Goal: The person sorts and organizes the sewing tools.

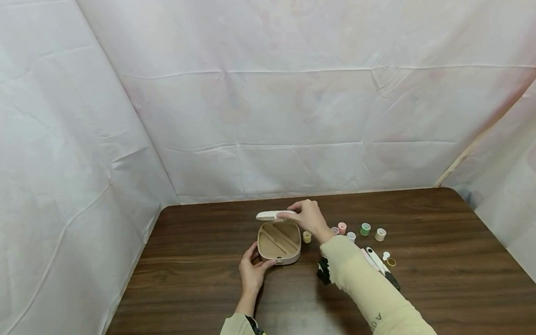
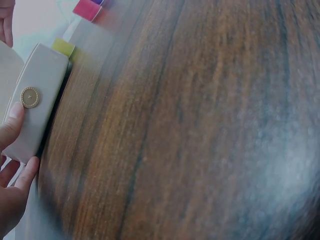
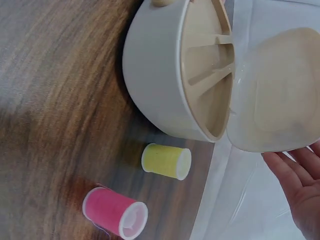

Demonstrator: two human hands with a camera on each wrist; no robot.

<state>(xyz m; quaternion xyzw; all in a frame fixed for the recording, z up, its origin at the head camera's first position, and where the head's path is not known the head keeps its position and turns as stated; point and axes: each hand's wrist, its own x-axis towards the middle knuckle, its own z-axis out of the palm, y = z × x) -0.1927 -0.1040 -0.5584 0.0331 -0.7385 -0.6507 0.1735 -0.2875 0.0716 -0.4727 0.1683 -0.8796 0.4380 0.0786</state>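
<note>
A pale box [image 1: 291,260] with a beige interior stands on the table, its hinged lid [image 3: 285,95] raised at the back. Diagonal dividers [image 3: 212,79] cross the inside, and I see nothing lying in the compartments. My left hand [image 1: 252,269] grips the front left corner. Its thumb presses the front wall beside a round button-like clasp [image 2: 30,97], other fingers round the side. My right hand [image 1: 309,217] holds the right edge of the lid, fingers partly hidden behind it. Just right of the box is a yellow thread spool [image 3: 165,161], touched by neither hand.
Beyond the yellow spool lie a pink spool [image 3: 112,211], a green spool [image 1: 365,229], a cream spool [image 1: 381,235] and others. A slim white tool with a dark end [image 1: 382,266] and a gold-coloured ring [image 1: 391,262] lie by my right forearm. White sheeting [image 1: 268,173] hangs behind the table.
</note>
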